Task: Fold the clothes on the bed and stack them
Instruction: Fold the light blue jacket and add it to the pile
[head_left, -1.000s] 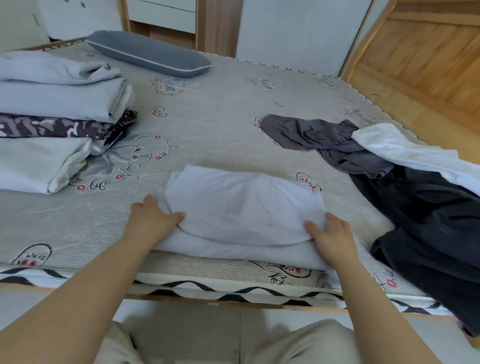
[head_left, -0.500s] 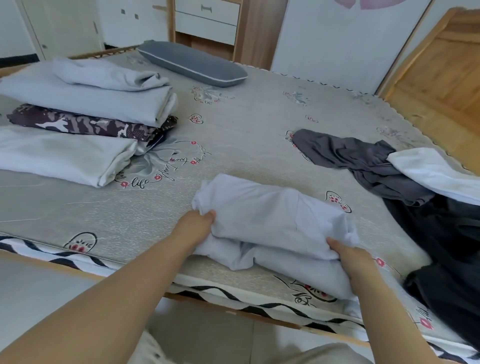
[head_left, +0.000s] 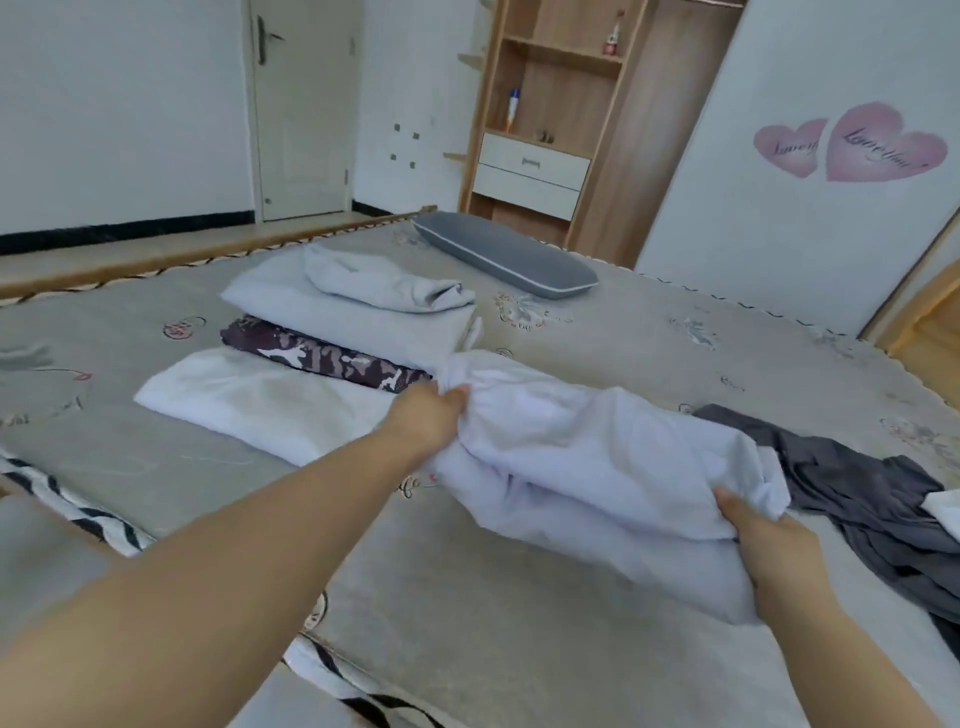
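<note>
Head view, the only one I have: both of my hands carry a folded white garment (head_left: 597, 467) clear of the bed (head_left: 467, 623), near its front edge. My left hand (head_left: 431, 415) grips the garment's far left end, fingers curled into the cloth; my right hand (head_left: 769, 540) pinches the near right end, thumb on top. The bundle looks soft and thick, folded over at least once, sagging a little between the grips, with a loose lower layer hanging beneath.

As I judge progress, folding is well under way. To the left lie a folded white piece (head_left: 249, 405), a camouflage piece (head_left: 322, 356) and pale grey folded items (head_left: 353, 306), overlapping in a staggered stack. Still unfolded at the right are a dark grey garment (head_left: 857, 483) and a white scrap at the frame edge. This bundle has yet to join the stack.
</note>
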